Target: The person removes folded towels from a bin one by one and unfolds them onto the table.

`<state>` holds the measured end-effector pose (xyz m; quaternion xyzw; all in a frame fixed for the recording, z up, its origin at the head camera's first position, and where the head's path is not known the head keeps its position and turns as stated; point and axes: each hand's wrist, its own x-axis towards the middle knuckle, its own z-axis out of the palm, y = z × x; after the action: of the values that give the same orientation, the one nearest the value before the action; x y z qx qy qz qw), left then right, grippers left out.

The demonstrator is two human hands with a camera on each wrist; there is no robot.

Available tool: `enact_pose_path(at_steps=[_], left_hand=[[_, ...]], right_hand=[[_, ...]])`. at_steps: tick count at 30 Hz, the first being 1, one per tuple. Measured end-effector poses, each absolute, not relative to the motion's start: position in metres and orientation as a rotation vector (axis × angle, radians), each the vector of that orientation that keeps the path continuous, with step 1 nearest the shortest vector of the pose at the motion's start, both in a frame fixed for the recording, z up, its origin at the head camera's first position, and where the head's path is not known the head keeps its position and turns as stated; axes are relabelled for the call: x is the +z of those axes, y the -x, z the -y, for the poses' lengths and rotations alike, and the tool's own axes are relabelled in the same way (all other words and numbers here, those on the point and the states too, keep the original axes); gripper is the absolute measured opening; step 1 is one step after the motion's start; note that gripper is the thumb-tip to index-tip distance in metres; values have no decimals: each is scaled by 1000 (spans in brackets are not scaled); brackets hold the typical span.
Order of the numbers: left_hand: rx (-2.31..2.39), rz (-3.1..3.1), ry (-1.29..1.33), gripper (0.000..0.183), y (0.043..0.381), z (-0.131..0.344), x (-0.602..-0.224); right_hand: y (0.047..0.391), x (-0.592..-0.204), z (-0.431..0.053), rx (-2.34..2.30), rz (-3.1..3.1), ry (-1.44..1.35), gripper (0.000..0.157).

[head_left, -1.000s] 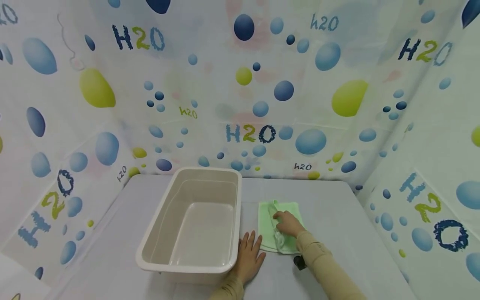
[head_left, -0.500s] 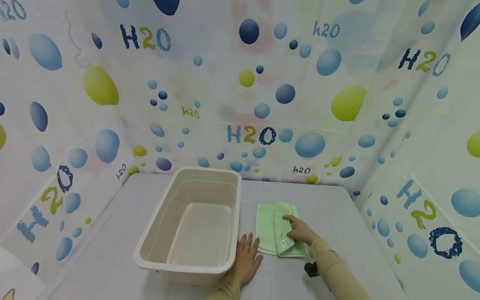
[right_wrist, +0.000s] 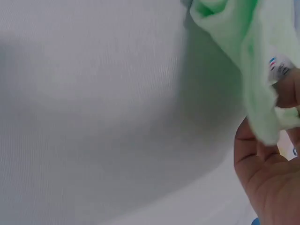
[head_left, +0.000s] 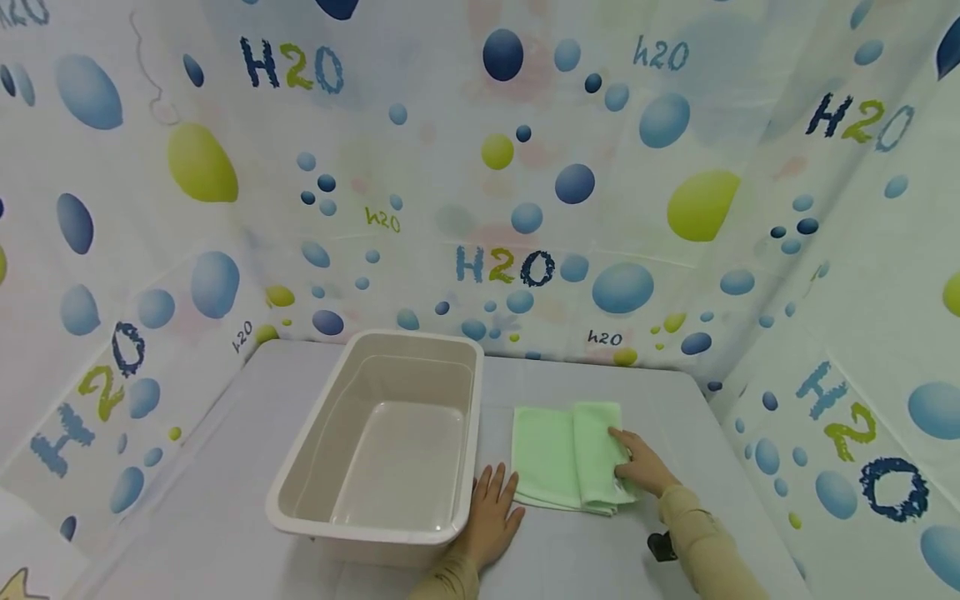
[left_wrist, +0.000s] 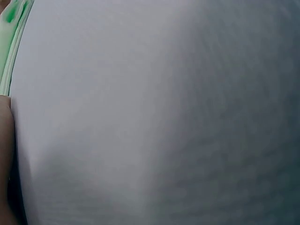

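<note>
A light green towel (head_left: 543,457) lies on the white-covered table, its right part folded over in a flap. My right hand (head_left: 647,467) pinches the flap's right edge between thumb and fingers. In the right wrist view, a small printed tag (right_wrist: 280,68) shows on the towel beside the thumb, and the held edge hangs above the surface. My left hand (head_left: 491,515) lies flat on the table with straight fingers, between the basin and the towel's near left corner. Only a strip of that hand (left_wrist: 4,154) enters the left wrist view.
A deep beige rectangular basin (head_left: 412,467) stands left of the towel, its right wall beside my left hand. Behind the table (head_left: 667,417) hangs a white curtain (head_left: 420,167) printed with blue and green drops, which also covers both sides.
My right hand has moved to the right, drawing the towel's flap over with it, so more of the towel's left part shows flat. The left hand stays in place.
</note>
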<state>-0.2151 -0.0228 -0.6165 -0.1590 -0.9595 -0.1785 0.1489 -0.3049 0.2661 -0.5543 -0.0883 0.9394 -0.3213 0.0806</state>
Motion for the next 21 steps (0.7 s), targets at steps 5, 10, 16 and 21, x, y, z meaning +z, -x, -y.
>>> enact_pose_path(at_steps=[5, 10, 16, 21], left_hand=[[-494, 2748, 445, 49, 213, 24, -615], [-495, 2758, 437, 50, 214, 24, -619], [-514, 2735, 451, 50, 212, 23, -623], [-482, 2715, 450, 50, 211, 24, -624]], right_hand=[[306, -548, -277, -859, -2841, 253, 79], [301, -551, -289, -743, -2895, 217, 80], [296, -566, -314, -533, -2967, 112, 73], [285, -565, -330, -453, -2969, -2, 68]])
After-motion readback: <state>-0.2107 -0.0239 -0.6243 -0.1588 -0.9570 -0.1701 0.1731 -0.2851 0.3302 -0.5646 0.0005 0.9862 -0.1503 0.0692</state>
